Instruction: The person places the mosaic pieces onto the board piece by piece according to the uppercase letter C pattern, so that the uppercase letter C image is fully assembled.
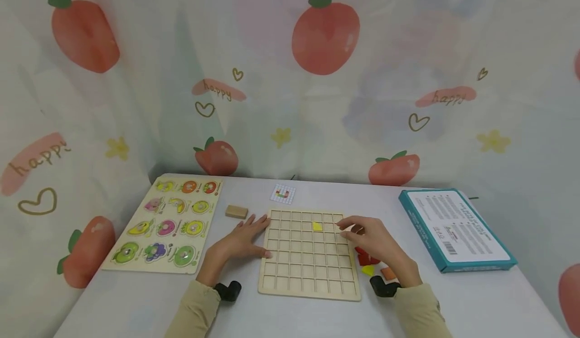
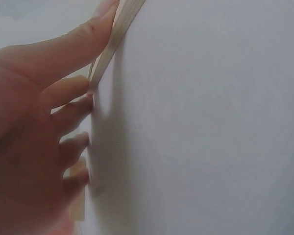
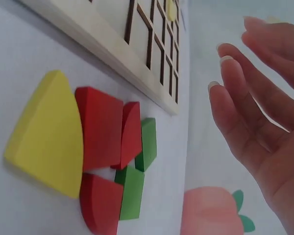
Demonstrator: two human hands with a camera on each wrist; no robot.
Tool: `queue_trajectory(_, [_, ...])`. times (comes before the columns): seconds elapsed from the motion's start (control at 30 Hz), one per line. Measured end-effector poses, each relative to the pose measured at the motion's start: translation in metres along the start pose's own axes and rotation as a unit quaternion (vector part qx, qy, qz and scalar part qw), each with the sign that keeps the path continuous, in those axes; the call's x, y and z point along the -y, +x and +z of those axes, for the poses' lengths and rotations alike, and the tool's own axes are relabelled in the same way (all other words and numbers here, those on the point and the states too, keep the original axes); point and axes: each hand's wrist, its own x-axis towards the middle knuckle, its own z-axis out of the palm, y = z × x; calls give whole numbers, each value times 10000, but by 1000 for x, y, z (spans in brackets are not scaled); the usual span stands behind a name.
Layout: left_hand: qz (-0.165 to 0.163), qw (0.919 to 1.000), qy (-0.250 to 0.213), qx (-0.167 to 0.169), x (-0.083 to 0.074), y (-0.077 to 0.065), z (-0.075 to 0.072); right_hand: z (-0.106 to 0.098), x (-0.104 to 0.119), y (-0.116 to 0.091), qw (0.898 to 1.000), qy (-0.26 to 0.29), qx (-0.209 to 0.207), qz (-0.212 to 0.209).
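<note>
A wooden grid board lies flat on the table, with one yellow piece in a cell of an upper row. My left hand rests at the board's left side, fingers spread, its thumb touching the edge. Over the right edge hovers my right hand, fingers loosely bent and nothing between them. Beneath it on the table is a loose pile of coloured pieces: a yellow one with a curved side, red pieces, green pieces and an orange piece.
To the left lies a fruit puzzle board, and a small wooden block sits between it and the grid. Behind the grid is a pattern card. A teal-edged box lies at the right. A printed curtain hangs behind the table.
</note>
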Motion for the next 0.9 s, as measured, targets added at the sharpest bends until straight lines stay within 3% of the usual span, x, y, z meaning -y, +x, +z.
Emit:
queue_trajectory(0.37, [-58, 10000, 7, 40, 0, 1, 1, -19, -18, -12, 9994, 172, 123, 271])
queue_trajectory(0.63, [-29, 10000, 43, 56, 9, 3, 2, -28, -31, -16, 9955, 392, 637, 581])
queue_trajectory(0.9, [-49, 10000, 48, 19, 13, 8, 5, -28, -41, -24, 9816, 673, 1410, 1097])
